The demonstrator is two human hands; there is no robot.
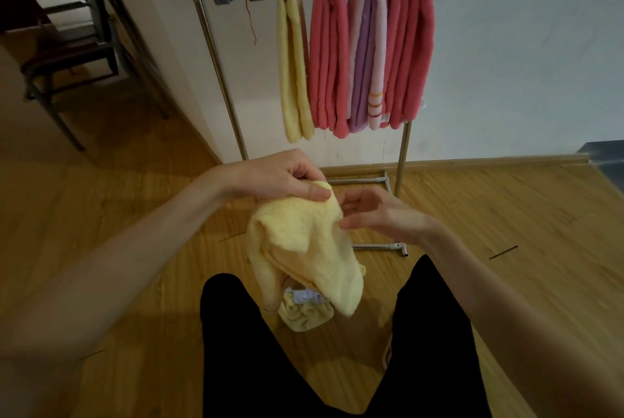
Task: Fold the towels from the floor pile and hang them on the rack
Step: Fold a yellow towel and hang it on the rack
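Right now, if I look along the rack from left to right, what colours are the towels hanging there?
Yellow towel → pink towel → pale pink and purple towel → another pink towel.

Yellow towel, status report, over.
Left hand pinches yellow towel top; right hand open beside it. Unfolded. Four towels on rack. Nothing blocking.

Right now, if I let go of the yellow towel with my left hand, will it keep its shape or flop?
Probably flop: the yellow towel already sags in loose folds below the left hand pinching its top. It looks light, held by fingertips alone. Its fuzzy pile likely won't slip through the right hand.
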